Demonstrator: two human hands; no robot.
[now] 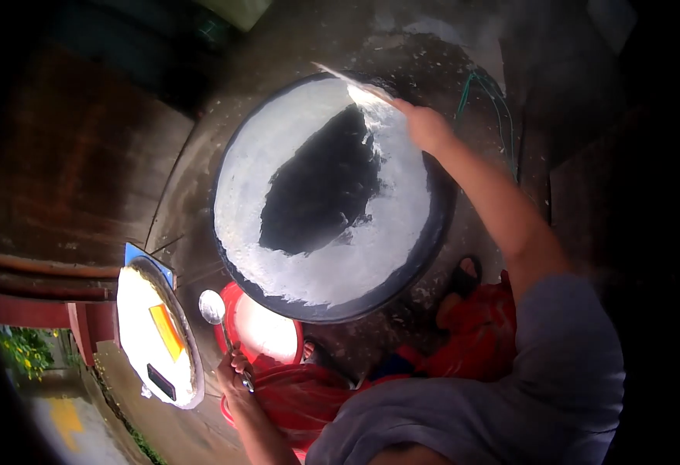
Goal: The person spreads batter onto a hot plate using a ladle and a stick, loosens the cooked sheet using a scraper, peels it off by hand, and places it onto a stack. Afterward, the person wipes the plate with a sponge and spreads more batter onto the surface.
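A large round black griddle (317,186) stands in front of me, with a wide ring of white batter (255,178) around a dark bare middle. My right hand (431,128) is closed on a thin, flat spreader (352,80) at the griddle's far right edge, its blade lying across the batter. My left hand (235,368) grips the handle of a metal ladle (212,307), low on the left. The ladle's bowl is beside the rim of a red basin (299,333) holding white liquid batter.
To the left is a round white-topped surface (135,325) bearing a yellow-orange strip (166,331) and a dark phone-like rectangle (161,382). A blue panel (142,260) sticks out behind it. Green cord (503,116) lies right of the griddle. Red cloth (472,333) covers my legs.
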